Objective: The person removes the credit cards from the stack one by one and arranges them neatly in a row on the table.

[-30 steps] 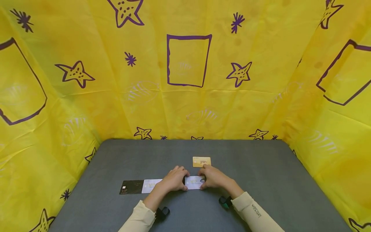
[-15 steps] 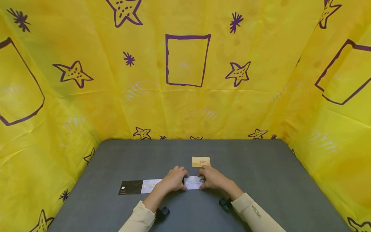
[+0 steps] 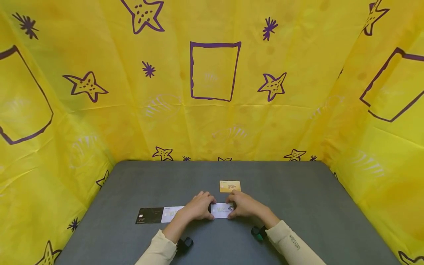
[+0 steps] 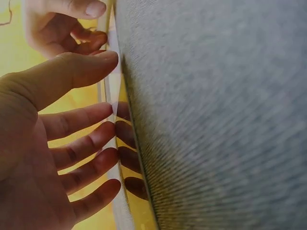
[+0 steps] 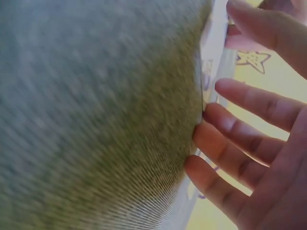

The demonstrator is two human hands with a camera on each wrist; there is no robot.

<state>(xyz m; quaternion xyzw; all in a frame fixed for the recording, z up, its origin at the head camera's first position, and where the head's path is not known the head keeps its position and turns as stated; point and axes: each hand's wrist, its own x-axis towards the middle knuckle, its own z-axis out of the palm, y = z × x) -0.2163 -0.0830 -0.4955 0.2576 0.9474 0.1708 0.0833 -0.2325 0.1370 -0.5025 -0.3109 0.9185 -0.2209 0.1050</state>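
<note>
A white VIP card (image 3: 221, 210) lies flat on the grey tabletop between both hands. My left hand (image 3: 198, 207) pinches its left end, thumb on the near edge and fingertips on the far edge. At the card's right end, my right hand (image 3: 246, 207) holds it the same way, partly covering a small dark picture. In the left wrist view, the fingers (image 4: 98, 136) are spread, their tips at a glossy surface that mirrors them. The right wrist view shows fingertips (image 5: 211, 115) low at the table. A dark patch shows inside the left hand's curve.
A black VIP card (image 3: 149, 215) and another white VIP card (image 3: 168, 214) lie edge to edge leftward, the latter partly behind the left forearm. A gold card (image 3: 228, 186) lies just beyond the right fingertips. Yellow patterned cloth (image 3: 215, 125) walls the grey table (image 3: 281, 180).
Both hands stay at the two ends of the white VIP card, with barely any movement. The head view shifts slightly; the other cards keep their places.
</note>
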